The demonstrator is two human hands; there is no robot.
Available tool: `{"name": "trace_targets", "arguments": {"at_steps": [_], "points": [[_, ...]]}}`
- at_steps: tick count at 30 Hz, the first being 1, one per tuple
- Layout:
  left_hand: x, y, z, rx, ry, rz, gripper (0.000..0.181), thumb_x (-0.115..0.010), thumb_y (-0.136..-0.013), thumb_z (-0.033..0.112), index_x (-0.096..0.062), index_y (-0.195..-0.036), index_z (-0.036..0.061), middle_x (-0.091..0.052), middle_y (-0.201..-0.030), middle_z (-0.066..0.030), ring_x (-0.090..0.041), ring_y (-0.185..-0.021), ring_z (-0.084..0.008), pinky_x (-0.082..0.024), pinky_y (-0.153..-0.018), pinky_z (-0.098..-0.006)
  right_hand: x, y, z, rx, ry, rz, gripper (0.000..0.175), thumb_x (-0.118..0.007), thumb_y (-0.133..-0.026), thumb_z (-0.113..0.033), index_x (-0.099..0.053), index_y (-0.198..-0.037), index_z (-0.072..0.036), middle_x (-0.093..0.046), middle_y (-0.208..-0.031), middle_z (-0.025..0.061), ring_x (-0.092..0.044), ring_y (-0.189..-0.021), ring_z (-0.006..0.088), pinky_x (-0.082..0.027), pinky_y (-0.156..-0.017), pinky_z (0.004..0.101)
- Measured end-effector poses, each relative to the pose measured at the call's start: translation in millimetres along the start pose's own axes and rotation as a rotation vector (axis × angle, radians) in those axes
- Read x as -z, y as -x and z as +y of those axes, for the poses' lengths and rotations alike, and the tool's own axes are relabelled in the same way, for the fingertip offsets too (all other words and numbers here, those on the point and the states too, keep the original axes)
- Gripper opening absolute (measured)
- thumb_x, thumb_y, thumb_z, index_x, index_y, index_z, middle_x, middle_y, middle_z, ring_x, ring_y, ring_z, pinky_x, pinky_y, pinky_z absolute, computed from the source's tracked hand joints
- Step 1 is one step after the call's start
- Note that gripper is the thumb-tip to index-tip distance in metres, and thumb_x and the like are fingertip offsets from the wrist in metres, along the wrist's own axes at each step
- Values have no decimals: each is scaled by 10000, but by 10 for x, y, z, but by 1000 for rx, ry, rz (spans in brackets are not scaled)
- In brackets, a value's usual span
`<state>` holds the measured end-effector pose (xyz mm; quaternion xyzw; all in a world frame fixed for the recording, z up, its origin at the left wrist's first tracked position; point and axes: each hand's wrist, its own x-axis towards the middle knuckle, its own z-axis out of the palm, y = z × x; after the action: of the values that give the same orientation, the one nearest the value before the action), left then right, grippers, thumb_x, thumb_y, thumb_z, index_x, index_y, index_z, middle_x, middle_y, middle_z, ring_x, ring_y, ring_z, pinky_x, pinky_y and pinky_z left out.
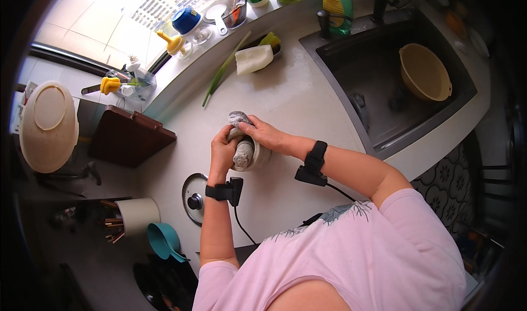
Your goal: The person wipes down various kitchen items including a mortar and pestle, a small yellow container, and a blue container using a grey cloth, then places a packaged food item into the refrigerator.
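Observation:
On the pale counter, my left hand point(223, 151) and my right hand point(268, 137) meet around a grey, rough-surfaced, rounded object point(238, 119). My right thumb rests on its top, and my left fingers grip its lower side. Just below it lies a second grey, thick cylindrical piece point(243, 153), close beside my left fingers. Both are at a whitish rounded thing point(263, 156), perhaps a bowl, which my hands partly cover. What the grey pieces are made of cannot be told. Black straps with small devices circle both wrists.
A glass lid point(194, 201) lies by my left forearm. Farther back are a white vegetable chunk point(254, 59) and a green stalk point(222, 74). At the right, a dark sink point(350, 76) holds a beige basin point(426, 72). A brown board point(129, 136) and teal scoop point(164, 241) are left.

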<state>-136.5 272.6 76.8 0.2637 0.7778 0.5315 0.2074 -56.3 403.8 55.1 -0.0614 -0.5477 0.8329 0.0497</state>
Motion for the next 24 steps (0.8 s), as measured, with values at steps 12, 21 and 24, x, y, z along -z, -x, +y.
{"name": "trace_targets", "arguments": {"at_steps": [12,21,24], "points": [[-188,-61,293,91,-163,-227,340,-649,-669,-49,-546,-985,21,-585,-851,-39,-561,-778,-116,-468,-702,-231,153,806,-43,85,378,298,378,-491,-858,-258,-433,-1115,13,-491,-1076,204,-481,-1004,319,-376,-874,363],[-278,-87,278,-131,-233,-154,745,-679,-627,-57,-348,-1275,106,-462,-1072,-90,-475,-999,-189,-433,-833,-284,314,-6,-180,-202,-41,-98,290,-440,-838,-187,-516,-1056,-10,-586,-938,94,-558,-851,199,-448,-773,324],[-313,-61,353,-169,-328,-64,925,-733,-579,-38,-221,-1331,130,-304,-1198,-137,-485,-990,-262,-451,-855,-334,328,-152,-215,-281,27,-202,299,-439,-831,-207,-520,-1051,-23,-575,-952,77,-547,-836,168,-455,-755,312]]}}
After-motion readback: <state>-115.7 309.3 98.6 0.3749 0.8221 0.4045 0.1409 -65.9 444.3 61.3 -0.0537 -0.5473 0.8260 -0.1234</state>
